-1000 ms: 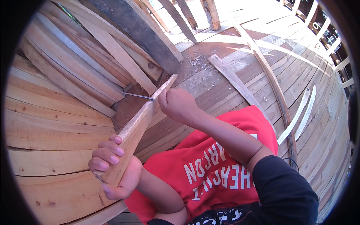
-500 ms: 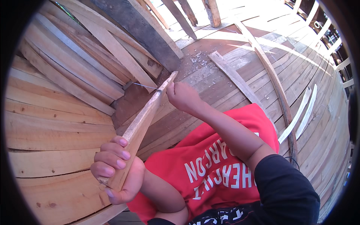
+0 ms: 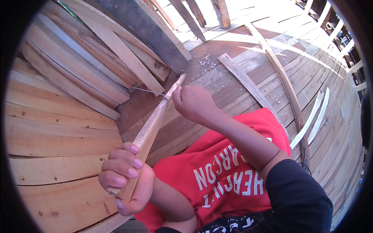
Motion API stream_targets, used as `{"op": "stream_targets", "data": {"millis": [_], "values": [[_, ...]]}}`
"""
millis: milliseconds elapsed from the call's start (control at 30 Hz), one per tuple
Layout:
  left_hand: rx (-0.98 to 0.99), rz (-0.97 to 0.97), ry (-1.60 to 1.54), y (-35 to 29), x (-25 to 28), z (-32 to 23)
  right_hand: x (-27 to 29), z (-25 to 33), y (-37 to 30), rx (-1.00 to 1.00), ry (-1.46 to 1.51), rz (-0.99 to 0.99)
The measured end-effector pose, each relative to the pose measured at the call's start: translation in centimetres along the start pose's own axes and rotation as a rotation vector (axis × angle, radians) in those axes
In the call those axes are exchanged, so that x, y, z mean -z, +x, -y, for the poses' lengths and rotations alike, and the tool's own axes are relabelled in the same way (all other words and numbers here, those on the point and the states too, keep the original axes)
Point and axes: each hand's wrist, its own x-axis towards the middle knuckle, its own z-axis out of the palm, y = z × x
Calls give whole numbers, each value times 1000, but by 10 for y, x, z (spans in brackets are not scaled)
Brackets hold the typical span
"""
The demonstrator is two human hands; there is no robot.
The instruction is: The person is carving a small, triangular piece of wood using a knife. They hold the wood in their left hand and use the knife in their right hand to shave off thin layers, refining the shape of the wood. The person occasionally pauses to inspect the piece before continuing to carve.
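Note:
My left hand [image 3: 130, 174] is wrapped round the near end of a long, narrow piece of wood [image 3: 149, 132], which slants away up and to the right. Close to its far end, my right hand [image 3: 194, 103] is closed in a fist. A thin, pale blade [image 3: 149, 91], seen nearly edge-on, runs left from that fist across the wood's upper edge. Its handle is hidden in the fingers. Below my forearms is red cloth [image 3: 217, 171] with white lettering.
Many planks [image 3: 77, 58] lean at the upper left beside a thick dark post [image 3: 151, 31]. Wood shavings [image 3: 208, 64] lie on the plank floor. To the right are a flat board [image 3: 244, 79], a long curved strip [image 3: 285, 79] and two pale strips [image 3: 320, 112].
My left hand and the near end of the wood have shifted slightly right and down. My right fist has moved slightly, and the blade still crosses the wood near the far end.

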Motion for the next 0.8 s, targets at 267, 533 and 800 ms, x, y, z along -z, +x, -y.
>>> {"op": "stream_targets", "data": {"millis": [267, 533, 800], "values": [[-5, -75, -38, -1, 4, 2, -4, 0, -3, 11, 48, 4], [4, -307, 16, 2, -5, 4, -1, 9, -11, 15, 37, 45], [10, -165, -23, 2, -20, 4, -8, -28, 13, 5, -9, -29]]}}
